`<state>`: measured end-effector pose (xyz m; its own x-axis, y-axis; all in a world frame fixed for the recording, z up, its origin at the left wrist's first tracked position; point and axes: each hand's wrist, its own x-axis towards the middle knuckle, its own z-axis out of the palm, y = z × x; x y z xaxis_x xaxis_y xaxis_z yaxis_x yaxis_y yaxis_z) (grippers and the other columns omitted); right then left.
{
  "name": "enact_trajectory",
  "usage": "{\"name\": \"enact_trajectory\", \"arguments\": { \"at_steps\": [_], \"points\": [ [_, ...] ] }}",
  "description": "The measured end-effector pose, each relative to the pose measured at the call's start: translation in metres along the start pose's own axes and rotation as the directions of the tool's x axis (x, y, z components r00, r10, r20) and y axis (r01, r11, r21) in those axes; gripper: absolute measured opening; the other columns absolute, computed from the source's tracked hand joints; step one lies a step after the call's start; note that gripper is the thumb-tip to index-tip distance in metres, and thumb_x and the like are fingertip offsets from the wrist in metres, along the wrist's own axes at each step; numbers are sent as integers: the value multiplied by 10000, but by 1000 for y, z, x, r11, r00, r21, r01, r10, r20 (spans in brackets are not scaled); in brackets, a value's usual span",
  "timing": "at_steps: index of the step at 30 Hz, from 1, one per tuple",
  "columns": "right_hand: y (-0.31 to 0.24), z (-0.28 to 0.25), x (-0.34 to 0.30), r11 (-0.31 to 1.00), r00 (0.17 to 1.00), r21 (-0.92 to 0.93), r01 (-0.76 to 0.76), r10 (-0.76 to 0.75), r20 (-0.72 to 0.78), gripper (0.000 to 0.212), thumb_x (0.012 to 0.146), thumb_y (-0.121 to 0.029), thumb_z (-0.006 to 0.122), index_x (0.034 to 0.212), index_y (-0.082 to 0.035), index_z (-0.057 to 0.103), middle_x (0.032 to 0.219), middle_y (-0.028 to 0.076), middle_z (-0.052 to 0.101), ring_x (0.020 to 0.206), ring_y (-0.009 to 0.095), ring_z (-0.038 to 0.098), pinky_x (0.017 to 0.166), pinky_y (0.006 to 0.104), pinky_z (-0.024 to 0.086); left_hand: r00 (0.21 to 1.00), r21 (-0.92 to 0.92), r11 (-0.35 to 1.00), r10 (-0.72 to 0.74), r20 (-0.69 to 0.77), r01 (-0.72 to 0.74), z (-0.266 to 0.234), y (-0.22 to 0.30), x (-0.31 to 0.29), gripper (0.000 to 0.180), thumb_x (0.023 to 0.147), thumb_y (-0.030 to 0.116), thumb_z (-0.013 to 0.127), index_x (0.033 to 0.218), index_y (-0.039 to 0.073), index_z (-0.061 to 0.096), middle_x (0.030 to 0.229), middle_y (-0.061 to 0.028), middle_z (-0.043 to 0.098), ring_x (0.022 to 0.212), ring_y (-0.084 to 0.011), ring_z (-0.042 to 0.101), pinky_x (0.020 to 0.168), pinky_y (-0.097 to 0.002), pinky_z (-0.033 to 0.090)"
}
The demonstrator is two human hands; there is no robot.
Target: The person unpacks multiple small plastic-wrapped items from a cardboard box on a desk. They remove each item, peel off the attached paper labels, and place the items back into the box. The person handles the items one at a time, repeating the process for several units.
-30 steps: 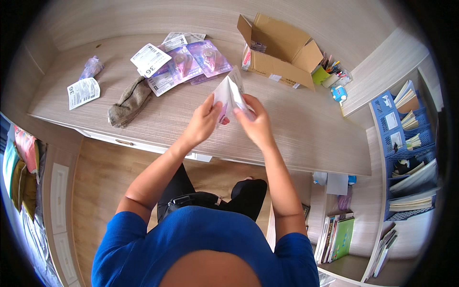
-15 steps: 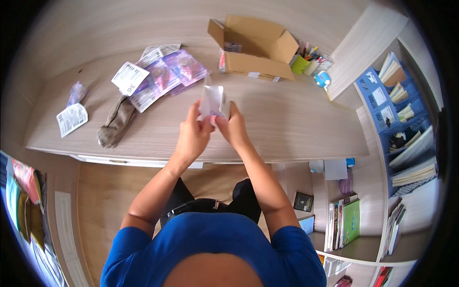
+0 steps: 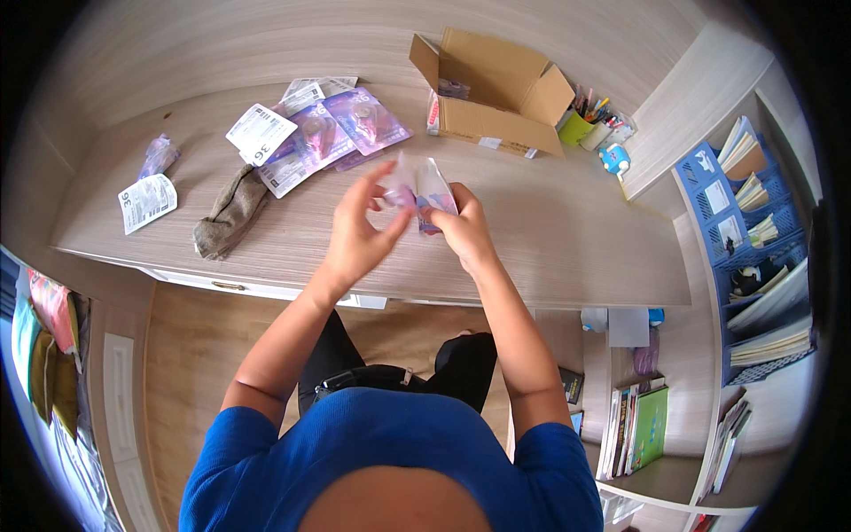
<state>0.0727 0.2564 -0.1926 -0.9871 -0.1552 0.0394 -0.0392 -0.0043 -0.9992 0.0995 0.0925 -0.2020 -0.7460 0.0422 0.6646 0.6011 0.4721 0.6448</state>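
Note:
In front of me, above the desk, my right hand [image 3: 465, 232] grips a purple-and-white blister card package [image 3: 436, 193]. A clear plastic piece [image 3: 402, 182] stands at the package's left side. Beside that plastic, my left hand [image 3: 362, 226] has its thumb and fingers apart. Its fingertips are slightly blurred and partly mixed with the plastic, so firm contact cannot be made out. Further left on the desk lie several purple blister packs [image 3: 321, 136], overlapping, some with their white printed backs up. A grey-brown cloth pouch or sock [image 3: 230, 215] rests just below them.
An open cardboard box [image 3: 496, 120] stands at the back of the desk, next to a green pen cup [image 3: 575, 129] and a small blue figure [image 3: 613, 159]. A crumpled plastic pack [image 3: 160, 157] and white card [image 3: 147, 203] lie far left. Blue file racks [image 3: 722, 208] line the right.
My left hand has come away from the package and spread its fingers. My right hand has moved slightly right, still gripping the package, whose purple side now shows. The whole view has shifted slightly.

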Motion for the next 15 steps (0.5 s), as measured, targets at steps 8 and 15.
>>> {"name": "enact_trajectory", "arguments": {
  "at_steps": [8, 15],
  "points": [
    [-26, 14, -15, 873, 972, 430, -231, 189, 139, 210, 760, -39, 595, 956, 10, 537, 796, 73, 573, 622, 135, 552, 536, 262, 464, 957, -355, 893, -288, 20, 276, 12, 6, -8, 262, 950, 136, 440, 1161, -20, 444, 889, -140, 603, 781, -170, 567, 647, -310, 454],
    [-3, -22, 0, 514, 816, 641, -570, 264, 514, 392, 726, -82, 571, 1068, 91, 486, 960, 170, 589, 808, 249, 606, 711, 372, 532, 811, -816, 298, -495, 312, 495, -13, -6, 14, 407, 984, 350, 335, 1223, 33, 424, 1046, -110, 563, 858, -195, 614, 730, -358, 539]
  ]
}}
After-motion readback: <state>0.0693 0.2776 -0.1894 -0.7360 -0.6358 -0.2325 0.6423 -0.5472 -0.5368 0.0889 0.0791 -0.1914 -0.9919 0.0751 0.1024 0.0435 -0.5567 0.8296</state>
